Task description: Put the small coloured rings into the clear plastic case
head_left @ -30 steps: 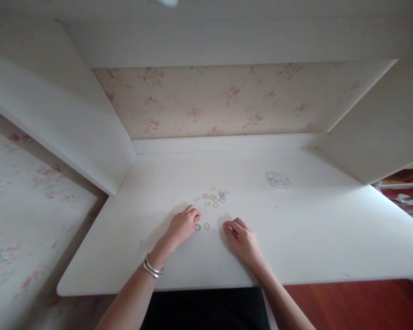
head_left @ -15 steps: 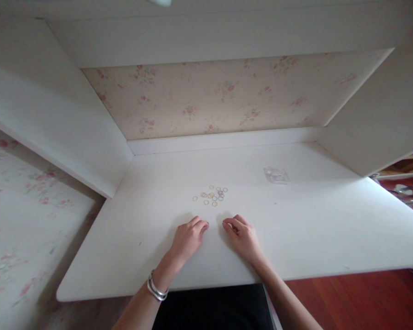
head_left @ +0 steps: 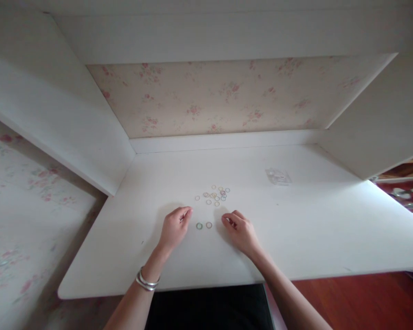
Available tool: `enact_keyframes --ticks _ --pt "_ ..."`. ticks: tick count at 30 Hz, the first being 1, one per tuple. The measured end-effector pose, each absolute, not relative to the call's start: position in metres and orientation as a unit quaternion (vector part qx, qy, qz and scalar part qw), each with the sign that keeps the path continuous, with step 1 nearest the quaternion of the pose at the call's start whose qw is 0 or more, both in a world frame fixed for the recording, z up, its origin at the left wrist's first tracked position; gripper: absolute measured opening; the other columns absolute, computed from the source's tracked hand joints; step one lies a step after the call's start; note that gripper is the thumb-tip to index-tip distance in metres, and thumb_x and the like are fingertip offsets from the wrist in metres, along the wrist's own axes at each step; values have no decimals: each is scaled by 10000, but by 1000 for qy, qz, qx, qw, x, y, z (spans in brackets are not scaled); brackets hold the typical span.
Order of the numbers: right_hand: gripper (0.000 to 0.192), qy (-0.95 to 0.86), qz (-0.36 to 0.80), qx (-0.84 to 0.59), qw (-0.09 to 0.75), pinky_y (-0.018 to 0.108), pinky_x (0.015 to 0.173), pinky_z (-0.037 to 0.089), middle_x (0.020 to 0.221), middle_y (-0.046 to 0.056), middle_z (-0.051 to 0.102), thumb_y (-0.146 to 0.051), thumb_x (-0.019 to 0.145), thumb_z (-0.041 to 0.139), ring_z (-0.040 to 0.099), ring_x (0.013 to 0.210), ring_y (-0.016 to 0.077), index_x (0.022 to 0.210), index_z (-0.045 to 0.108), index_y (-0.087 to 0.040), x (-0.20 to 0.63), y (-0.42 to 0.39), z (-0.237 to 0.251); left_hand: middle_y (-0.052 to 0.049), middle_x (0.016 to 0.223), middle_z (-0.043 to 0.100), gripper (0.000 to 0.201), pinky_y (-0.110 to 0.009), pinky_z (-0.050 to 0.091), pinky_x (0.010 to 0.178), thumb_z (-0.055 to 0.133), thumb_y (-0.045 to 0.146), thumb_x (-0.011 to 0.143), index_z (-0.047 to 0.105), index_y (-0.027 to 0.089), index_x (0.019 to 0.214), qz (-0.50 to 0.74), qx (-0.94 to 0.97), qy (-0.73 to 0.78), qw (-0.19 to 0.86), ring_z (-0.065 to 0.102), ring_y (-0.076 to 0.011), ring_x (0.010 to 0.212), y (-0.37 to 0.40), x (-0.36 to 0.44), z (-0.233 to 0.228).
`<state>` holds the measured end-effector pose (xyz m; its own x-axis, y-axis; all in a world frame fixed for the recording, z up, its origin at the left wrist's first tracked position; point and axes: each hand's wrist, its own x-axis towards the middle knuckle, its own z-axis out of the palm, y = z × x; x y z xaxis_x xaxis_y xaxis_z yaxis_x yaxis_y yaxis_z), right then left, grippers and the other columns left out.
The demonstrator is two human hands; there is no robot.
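Two small thin rings lie side by side on the white desk between my hands: a green ring (head_left: 199, 228) and a brownish ring (head_left: 209, 228). My left hand (head_left: 175, 227) is to their left, thumb and fingertips pressed together, with nothing showing in them. To their right, my right hand (head_left: 240, 233) rests near the desk surface, its thumb and index finger pinched; whatever may be between the tips is hidden. Just beyond both hands is a loose cluster of several rings (head_left: 213, 195) in pale yellow, pink and bluish tones, some overlapping.
A clear plastic case (head_left: 278, 177) lies farther back on the right of the desk (head_left: 313, 229). White side panels and a floral-papered back wall (head_left: 230, 101) enclose the desk. Shiny objects (head_left: 404, 192) show beyond its right edge.
My left hand has drawn away to the left and slightly forward, uncovering the green and brownish rings. My right hand has barely moved. The view has shifted slightly.
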<state>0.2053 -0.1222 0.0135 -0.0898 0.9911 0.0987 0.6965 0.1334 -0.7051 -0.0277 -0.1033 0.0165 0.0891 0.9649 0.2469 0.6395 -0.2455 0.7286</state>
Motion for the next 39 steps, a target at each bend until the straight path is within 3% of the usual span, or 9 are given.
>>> enact_keyframes --ticks 7,11,18,25,39 --pt "305 -754 182 -616 139 242 683 401 1000 21 605 -358 916 385 595 822 145 1119 610 -325 172 -83 27 -39 840 704 318 -235 495 651 447 411 886 659 183 953 359 668 588 281 641 -147 687 -99 -37 1" --pt "304 -764 159 -621 78 261 676 394 1042 31 597 -360 921 382 598 823 161 1077 639 -313 163 -67 27 -35 833 702 307 -227 487 641 432 393 895 661 190 929 353 679 577 284 635 -140 680 -101 -37 3" --pt "273 -795 130 -579 128 252 665 385 874 47 605 -267 915 424 575 810 161 801 668 -223 168 -70 20 -43 898 697 275 -239 486 693 434 347 903 657 193 945 339 695 567 282 634 -148 768 -104 -38 5" --pt "279 -798 180 -535 212 238 692 407 810 27 564 -277 930 387 550 767 135 882 657 -227 173 -104 23 -33 882 692 250 -226 467 693 428 304 907 654 197 909 320 718 564 252 625 -138 771 -105 -38 9" --pt "265 -819 172 -517 179 247 673 409 797 23 569 -248 926 404 550 747 140 862 661 -243 173 -127 20 -36 865 687 245 -225 460 719 420 297 910 644 199 920 301 731 568 227 624 -138 779 -106 -38 5"
